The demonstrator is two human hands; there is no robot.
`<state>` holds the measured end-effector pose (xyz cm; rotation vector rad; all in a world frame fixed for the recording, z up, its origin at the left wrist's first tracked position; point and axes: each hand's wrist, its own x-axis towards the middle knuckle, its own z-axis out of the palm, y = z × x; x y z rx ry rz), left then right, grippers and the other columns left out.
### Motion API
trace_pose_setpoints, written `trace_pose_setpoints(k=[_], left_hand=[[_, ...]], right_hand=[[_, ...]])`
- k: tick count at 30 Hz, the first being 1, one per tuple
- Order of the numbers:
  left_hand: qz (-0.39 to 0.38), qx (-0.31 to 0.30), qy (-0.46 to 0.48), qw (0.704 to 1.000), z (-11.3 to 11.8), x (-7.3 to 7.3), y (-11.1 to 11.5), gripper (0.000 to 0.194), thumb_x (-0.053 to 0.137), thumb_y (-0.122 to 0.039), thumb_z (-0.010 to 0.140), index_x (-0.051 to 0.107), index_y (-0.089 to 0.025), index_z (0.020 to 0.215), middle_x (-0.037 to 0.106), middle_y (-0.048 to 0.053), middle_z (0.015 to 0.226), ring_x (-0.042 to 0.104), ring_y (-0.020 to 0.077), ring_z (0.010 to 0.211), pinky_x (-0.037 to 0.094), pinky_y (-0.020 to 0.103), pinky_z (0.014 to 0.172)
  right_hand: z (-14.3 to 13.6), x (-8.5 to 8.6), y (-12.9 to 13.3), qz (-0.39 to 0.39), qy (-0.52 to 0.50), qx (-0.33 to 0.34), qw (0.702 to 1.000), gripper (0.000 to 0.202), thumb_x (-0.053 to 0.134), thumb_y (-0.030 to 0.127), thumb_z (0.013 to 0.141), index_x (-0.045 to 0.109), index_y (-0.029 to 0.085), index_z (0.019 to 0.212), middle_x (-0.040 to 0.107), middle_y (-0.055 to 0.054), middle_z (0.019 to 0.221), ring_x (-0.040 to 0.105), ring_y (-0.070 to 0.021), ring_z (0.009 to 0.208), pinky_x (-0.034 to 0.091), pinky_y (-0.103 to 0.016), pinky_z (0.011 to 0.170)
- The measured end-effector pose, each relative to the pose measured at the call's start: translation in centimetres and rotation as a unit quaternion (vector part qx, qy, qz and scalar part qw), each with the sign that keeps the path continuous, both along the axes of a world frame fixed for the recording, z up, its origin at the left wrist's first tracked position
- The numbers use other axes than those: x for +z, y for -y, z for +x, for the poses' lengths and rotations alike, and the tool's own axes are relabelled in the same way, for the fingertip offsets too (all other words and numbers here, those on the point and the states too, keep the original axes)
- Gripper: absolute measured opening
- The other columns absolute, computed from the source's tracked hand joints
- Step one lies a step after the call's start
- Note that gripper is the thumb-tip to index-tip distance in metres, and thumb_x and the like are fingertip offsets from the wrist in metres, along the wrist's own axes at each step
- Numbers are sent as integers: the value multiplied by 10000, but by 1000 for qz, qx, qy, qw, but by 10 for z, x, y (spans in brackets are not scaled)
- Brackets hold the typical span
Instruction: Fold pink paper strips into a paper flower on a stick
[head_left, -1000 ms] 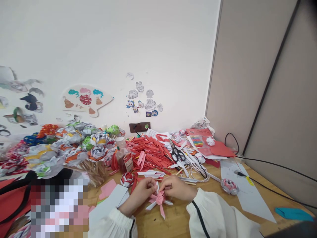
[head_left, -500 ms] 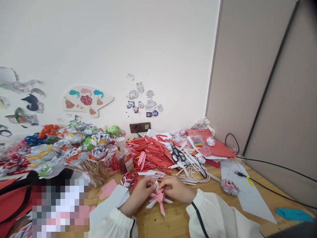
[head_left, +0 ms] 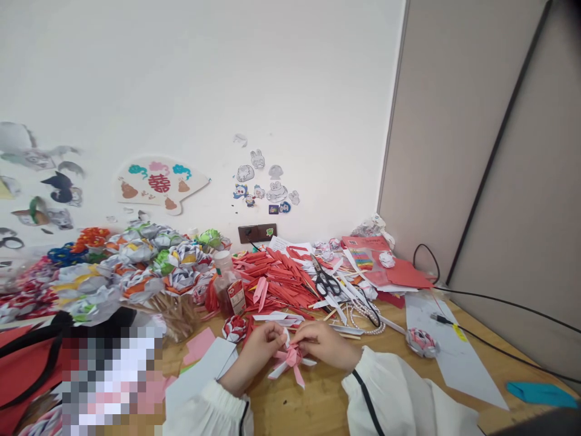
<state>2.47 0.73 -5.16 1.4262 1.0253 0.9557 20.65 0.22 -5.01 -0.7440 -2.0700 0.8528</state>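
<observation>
A small pink and white folded paper piece [head_left: 293, 357] hangs between my hands just over the wooden table, its strips sticking out at the bottom. My left hand [head_left: 262, 350] pinches a white strip at its upper left. On the other side, my right hand [head_left: 327, 346] has its fingers closed on the pink part at the top right; the fingertips are partly hidden. A red and white paper flower [head_left: 235, 329] lies just left of my left hand. Behind both hands is a heap of folded red paper strips [head_left: 276, 275].
Black scissors [head_left: 327, 283] and a pearl string [head_left: 373, 330] lie behind my right hand. A bottle [head_left: 223, 275] stands back left, near many paper flowers [head_left: 136, 251]. Rightward are a pink-white flower [head_left: 422, 342], a cable [head_left: 490, 351] and a blue piece [head_left: 540, 392].
The pink and white paper piece has turned a little between my fingers, and its lower strips point in different directions. Both hands stay closed at nearly the same place.
</observation>
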Motion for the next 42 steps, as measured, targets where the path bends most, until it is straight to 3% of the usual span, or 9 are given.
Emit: trace_pose_setpoints(k=[7,15,21,28,33,37,40,42], left_hand=[[14,-12,-7,1000,0,-3,0,384,708,-478,556,532,-143,621,565,-23,529,517,101,498,362,207,489],[13,-7,-12,1000,0,-5,-2,391,697,-487,559,510,-145,598,544,-34,493,498,91,461,346,205,471],[20,-3,-13,1000,0,-4,-1,369,699,-463,572,521,-142,617,552,-30,533,512,95,505,356,204,494],[24,-9,-18,1000,1,-6,-2,382,686,-484,578,511,-145,605,544,-28,521,503,99,485,355,213,491],[32,-5,-30,999,0,-5,-2,349,702,-442,571,530,-141,603,550,-27,516,502,101,484,350,211,485],[30,3,-36,999,0,-4,-2,340,696,-442,572,524,-149,595,549,-31,505,506,104,476,358,212,477],[32,10,-40,999,0,-4,-3,336,677,-448,593,521,-150,584,546,-31,500,502,100,470,362,212,478],[35,14,-45,998,-1,-4,-3,334,675,-446,592,519,-152,576,545,-30,499,502,103,470,365,214,479]], right_hand=[[-1,1,4,-18,18,7,1000,374,447,5,707,674,215,918,638,-21,850,586,-129,767,451,-225,696],[-3,0,5,33,0,8,999,384,417,-20,650,688,197,813,642,-21,785,574,-131,757,439,-245,728],[-3,3,8,21,28,-6,999,358,394,36,738,663,197,910,626,-30,841,561,-138,805,426,-247,737],[-3,5,9,32,34,5,999,325,382,49,721,662,182,819,620,-25,813,542,-147,813,402,-261,777],[-4,1,8,4,40,-23,999,332,383,74,764,654,198,910,630,-32,886,553,-150,847,408,-265,780],[-4,2,10,16,49,-10,999,303,387,79,785,658,194,862,631,-28,855,552,-147,847,408,-260,783],[-4,3,11,28,57,-11,998,188,459,182,821,643,190,859,614,-30,849,541,-155,832,408,-264,765],[-5,2,12,44,69,-11,997,187,616,313,743,621,192,886,593,-33,883,528,-170,830,409,-269,749]])
